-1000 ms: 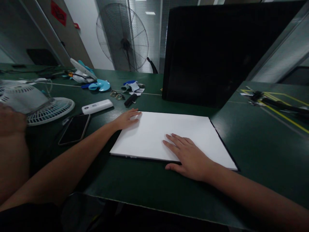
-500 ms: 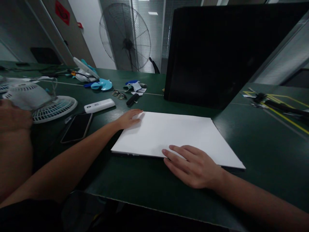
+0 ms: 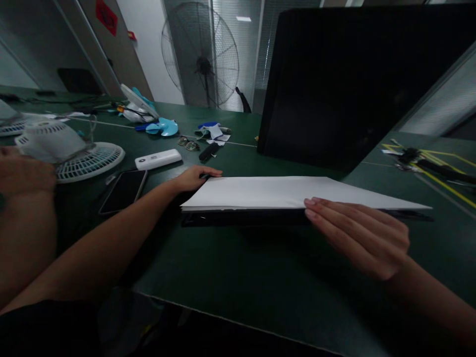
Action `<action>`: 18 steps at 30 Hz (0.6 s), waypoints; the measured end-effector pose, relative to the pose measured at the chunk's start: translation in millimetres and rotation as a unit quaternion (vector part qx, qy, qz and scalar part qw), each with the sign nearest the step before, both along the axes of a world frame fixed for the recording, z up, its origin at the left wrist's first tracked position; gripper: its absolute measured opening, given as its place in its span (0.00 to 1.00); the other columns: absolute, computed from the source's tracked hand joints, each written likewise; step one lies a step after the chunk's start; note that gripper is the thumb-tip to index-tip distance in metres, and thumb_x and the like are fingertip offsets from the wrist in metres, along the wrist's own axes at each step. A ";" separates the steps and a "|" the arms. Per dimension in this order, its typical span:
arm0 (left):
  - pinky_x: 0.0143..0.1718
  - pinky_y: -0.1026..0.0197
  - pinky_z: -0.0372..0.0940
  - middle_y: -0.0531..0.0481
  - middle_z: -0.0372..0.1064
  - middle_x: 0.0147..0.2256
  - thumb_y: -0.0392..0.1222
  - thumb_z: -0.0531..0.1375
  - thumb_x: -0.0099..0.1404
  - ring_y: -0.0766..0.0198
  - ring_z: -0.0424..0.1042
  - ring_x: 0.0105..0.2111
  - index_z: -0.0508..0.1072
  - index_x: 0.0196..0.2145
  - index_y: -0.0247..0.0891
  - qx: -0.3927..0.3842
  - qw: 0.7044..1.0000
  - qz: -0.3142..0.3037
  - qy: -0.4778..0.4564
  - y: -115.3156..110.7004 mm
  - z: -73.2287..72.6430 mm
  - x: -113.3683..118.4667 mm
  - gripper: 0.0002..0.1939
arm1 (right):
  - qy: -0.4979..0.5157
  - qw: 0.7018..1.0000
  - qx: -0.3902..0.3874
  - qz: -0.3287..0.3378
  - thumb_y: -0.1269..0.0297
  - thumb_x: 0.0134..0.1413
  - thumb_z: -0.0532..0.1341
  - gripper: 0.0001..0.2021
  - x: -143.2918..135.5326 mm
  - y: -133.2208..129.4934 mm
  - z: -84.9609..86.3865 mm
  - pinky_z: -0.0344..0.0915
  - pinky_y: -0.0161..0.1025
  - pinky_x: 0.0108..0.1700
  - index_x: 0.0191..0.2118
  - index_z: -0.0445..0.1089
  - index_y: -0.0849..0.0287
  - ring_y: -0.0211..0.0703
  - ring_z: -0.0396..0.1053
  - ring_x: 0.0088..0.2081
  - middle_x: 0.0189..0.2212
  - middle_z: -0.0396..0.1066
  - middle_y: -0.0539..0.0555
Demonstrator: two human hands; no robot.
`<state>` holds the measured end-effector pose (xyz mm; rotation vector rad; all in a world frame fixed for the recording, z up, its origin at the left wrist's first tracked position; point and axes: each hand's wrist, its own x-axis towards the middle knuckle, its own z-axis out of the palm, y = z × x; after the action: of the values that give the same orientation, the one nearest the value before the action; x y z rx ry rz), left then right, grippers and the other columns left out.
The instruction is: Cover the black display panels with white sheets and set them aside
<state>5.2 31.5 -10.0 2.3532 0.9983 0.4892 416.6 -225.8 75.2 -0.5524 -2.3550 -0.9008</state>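
A stack of white paper (image 3: pixel 260 192) lies over a dark, flat, glossy-edged thing (image 3: pixel 241 217) whose kind I cannot make out. Its front edge is raised off the table. My right hand (image 3: pixel 364 233) grips that front edge right of the middle, fingers together on top and thumb hidden below. At the far left corner, my left hand (image 3: pixel 191 178) holds the edge of the stack, with part of its fingers hidden by the paper.
Left of the stack are a phone (image 3: pixel 124 191), a white power bank (image 3: pixel 158 159) and a white fan (image 3: pixel 89 161), with another person's hand (image 3: pixel 28 171) beside it. Glasses (image 3: pixel 188 143) lie farther back. A large black monitor (image 3: pixel 342 84) stands behind the paper.
My right hand has moved right and up along the front edge, which has risen from the table and shows the dark underside. My left hand stays at the far left corner.
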 end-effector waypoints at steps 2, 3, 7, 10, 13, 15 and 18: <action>0.73 0.40 0.54 0.46 0.70 0.67 0.47 0.66 0.65 0.47 0.67 0.69 0.75 0.65 0.44 0.010 0.999 -0.040 0.026 -5.7 3.7 0.5 0.30 | 0.010 1.000 0.011 -0.014 0.78 0.65 0.64 0.19 4.4 0.6 5.0 0.77 0.48 0.60 0.60 0.73 0.72 0.54 0.75 0.59 0.57 0.75 0.67; 0.74 0.39 0.53 0.45 0.67 0.69 0.49 0.67 0.65 0.45 0.63 0.71 0.73 0.67 0.44 0.015 0.997 -0.065 0.043 -8.3 5.5 1.0 0.33 | 0.019 1.000 0.017 -0.016 0.79 0.64 0.65 0.20 5.9 1.4 5.7 0.76 0.48 0.60 0.60 0.73 0.72 0.54 0.75 0.59 0.57 0.76 0.67; 0.75 0.36 0.45 0.48 0.59 0.73 0.51 0.65 0.69 0.44 0.53 0.75 0.65 0.72 0.49 0.020 0.990 -0.107 0.094 -13.4 9.5 4.7 0.36 | 0.073 0.997 0.033 -0.011 0.81 0.57 0.71 0.23 9.2 9.0 -0.8 0.77 0.46 0.57 0.58 0.74 0.70 0.52 0.77 0.55 0.54 0.78 0.65; 0.75 0.34 0.43 0.49 0.58 0.73 0.49 0.60 0.72 0.45 0.53 0.75 0.65 0.73 0.50 0.019 0.990 -0.092 0.105 -11.9 7.9 7.8 0.33 | 0.086 0.996 0.037 -0.015 0.76 0.54 0.74 0.23 13.0 19.2 -11.5 0.78 0.44 0.51 0.56 0.74 0.69 0.51 0.79 0.51 0.48 0.79 0.63; 0.76 0.34 0.41 0.49 0.58 0.73 0.47 0.59 0.72 0.45 0.53 0.75 0.65 0.73 0.49 0.030 0.989 -0.088 0.113 -9.9 5.3 10.4 0.33 | 0.062 0.996 0.060 -0.011 0.67 0.56 0.76 0.23 20.8 28.5 -22.2 0.77 0.44 0.46 0.54 0.72 0.67 0.52 0.79 0.49 0.45 0.79 0.63; 0.76 0.34 0.41 0.49 0.58 0.73 0.47 0.58 0.73 0.46 0.53 0.75 0.65 0.73 0.49 0.040 0.988 -0.087 0.122 -9.5 4.5 11.7 0.32 | 0.044 0.997 0.063 -0.016 0.67 0.57 0.75 0.21 25.8 31.4 -25.8 0.76 0.43 0.45 0.52 0.72 0.66 0.50 0.79 0.48 0.45 0.79 0.61; 0.76 0.33 0.41 0.49 0.58 0.73 0.46 0.56 0.74 0.46 0.52 0.75 0.65 0.72 0.48 0.046 0.987 -0.088 0.125 -10.2 4.2 13.0 0.31 | 0.027 0.998 0.045 -0.036 0.74 0.60 0.71 0.14 28.2 30.2 -22.0 0.76 0.40 0.48 0.50 0.73 0.66 0.46 0.79 0.45 0.43 0.79 0.60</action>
<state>18.2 21.3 -5.8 2.6033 0.8793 0.1772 444.9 -195.6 53.2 -0.6211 -2.2462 -1.0071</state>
